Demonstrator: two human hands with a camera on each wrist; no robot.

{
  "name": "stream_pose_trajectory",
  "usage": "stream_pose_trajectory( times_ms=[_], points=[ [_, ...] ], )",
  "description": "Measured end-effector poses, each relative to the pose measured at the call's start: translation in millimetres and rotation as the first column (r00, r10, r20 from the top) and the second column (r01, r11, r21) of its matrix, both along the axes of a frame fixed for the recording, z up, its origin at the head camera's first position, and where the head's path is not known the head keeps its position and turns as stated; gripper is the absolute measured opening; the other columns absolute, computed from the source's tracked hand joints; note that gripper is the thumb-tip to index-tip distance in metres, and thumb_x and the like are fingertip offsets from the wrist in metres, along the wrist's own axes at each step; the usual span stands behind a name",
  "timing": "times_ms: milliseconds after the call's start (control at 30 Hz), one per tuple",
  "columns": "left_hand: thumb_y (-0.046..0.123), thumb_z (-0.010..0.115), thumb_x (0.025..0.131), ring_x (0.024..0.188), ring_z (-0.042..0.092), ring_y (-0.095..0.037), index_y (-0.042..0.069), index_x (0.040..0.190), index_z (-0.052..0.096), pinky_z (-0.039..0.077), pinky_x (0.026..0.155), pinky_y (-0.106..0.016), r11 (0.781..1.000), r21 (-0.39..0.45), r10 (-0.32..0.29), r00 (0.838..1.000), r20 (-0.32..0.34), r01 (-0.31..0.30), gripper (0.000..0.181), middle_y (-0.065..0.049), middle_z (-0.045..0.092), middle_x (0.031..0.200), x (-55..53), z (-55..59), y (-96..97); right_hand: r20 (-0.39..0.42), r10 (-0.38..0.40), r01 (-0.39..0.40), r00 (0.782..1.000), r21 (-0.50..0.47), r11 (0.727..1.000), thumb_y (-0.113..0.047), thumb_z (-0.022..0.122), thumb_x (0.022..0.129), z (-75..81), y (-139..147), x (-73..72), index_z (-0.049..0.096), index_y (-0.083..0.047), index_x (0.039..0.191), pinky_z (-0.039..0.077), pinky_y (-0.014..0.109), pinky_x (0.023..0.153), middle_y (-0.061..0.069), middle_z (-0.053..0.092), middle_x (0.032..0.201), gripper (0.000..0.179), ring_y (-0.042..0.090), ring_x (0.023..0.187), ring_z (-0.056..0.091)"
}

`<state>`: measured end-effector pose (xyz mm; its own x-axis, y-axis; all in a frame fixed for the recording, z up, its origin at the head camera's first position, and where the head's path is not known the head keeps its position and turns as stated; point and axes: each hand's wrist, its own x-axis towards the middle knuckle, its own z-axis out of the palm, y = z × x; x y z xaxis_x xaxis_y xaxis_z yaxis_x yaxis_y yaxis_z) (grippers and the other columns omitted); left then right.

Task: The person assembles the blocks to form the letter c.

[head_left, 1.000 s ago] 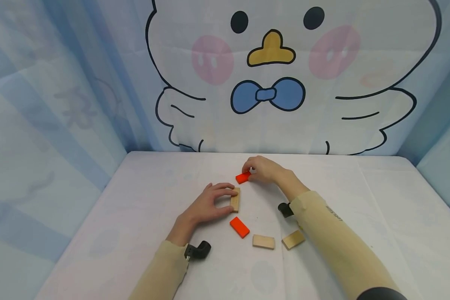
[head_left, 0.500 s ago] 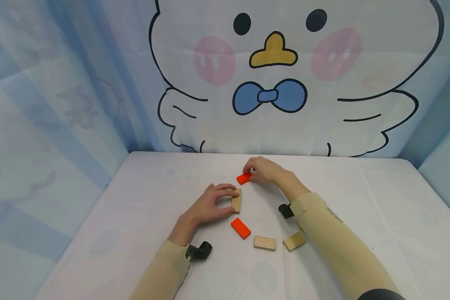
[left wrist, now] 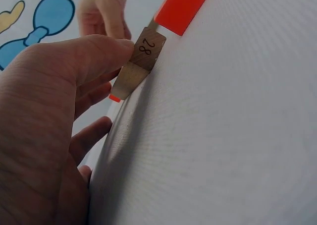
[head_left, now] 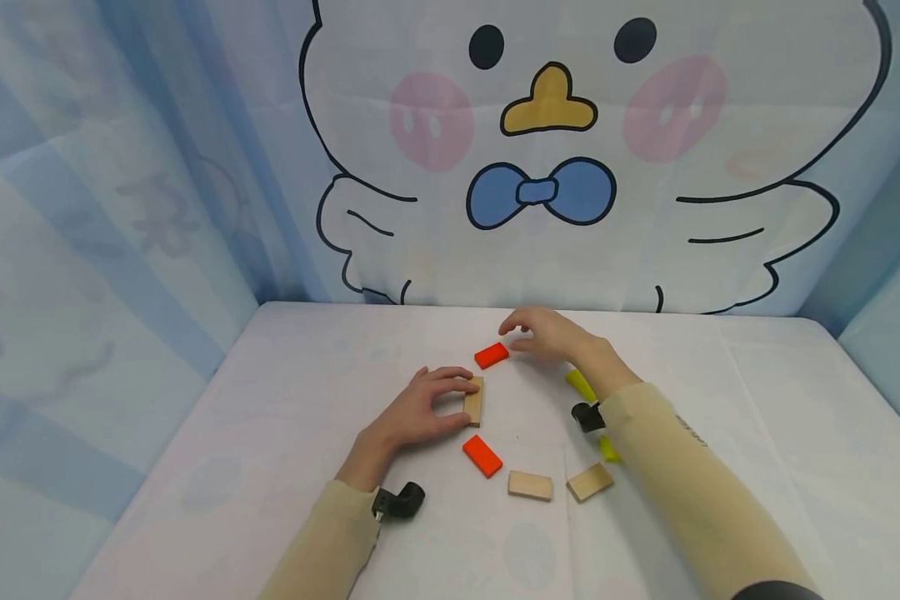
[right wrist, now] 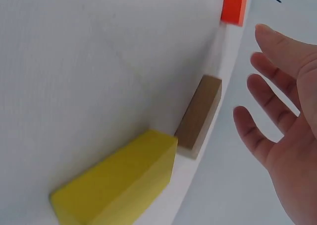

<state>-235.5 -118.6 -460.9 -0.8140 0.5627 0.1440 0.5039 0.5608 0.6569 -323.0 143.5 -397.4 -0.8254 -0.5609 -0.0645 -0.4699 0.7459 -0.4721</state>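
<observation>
Left hand [head_left: 417, 410] pinches the leftmost wooden block [head_left: 476, 410] on the surface [head_left: 300, 383], right hand [head_left: 553, 337], fingers parted, holding nothing, is just beside the far red block [head_left: 491, 356]; likely risk: a careless sweep drags the right sleeve [head_left: 693, 487] through the yellow blocks [head_left: 581, 385], shifting them.
</observation>
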Motion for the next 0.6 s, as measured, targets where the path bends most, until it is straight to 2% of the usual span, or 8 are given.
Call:
stream_pose_trajectory(
  times_ms=[133,333,600],
  points=[
    [0.026,0.072,0.092,0.136,0.045,-0.021,0.015,0.130,0.070,0.008,0.120,-0.058,1.000,-0.003,0.005,1.000,0.000,-0.005,0.039,-0.001,0.057,0.141,0.2,0.5,0.4,-0.005,-0.015,0.015,1.000,-0.001,1.000,-0.013,0.067,0.098,3.2,12,0.2,0.065,-0.004,0.129,0.048,0.049,0.101,0.013,0.062,0.130,0.033,0.034,0.117,0.054],
    [0.025,0.072,0.092,0.136,0.045,-0.020,0.015,0.130,0.070,0.008,0.120,-0.057,1.000,-0.011,0.013,1.000,-0.007,-0.013,0.039,0.000,0.057,0.140,0.7,1.1,1.0,0.031,-0.060,0.061,0.998,-0.016,0.998,-0.013,0.067,0.096,6.6,29,1.2,0.063,0.000,0.130,0.048,0.051,0.100,0.019,0.059,0.132,0.037,0.039,0.119,0.053],
    [0.024,0.073,0.092,0.136,0.046,-0.021,0.013,0.129,0.070,0.008,0.120,-0.056,1.000,0.005,0.006,1.000,-0.012,-0.006,0.039,-0.002,0.058,0.140,0.7,-0.5,0.5,0.052,-0.092,0.091,0.994,0.029,0.995,-0.017,0.068,0.096,5.1,46,3.4,0.063,0.002,0.130,0.046,0.051,0.099,0.019,0.061,0.126,0.039,0.035,0.110,0.054]
  ],
)
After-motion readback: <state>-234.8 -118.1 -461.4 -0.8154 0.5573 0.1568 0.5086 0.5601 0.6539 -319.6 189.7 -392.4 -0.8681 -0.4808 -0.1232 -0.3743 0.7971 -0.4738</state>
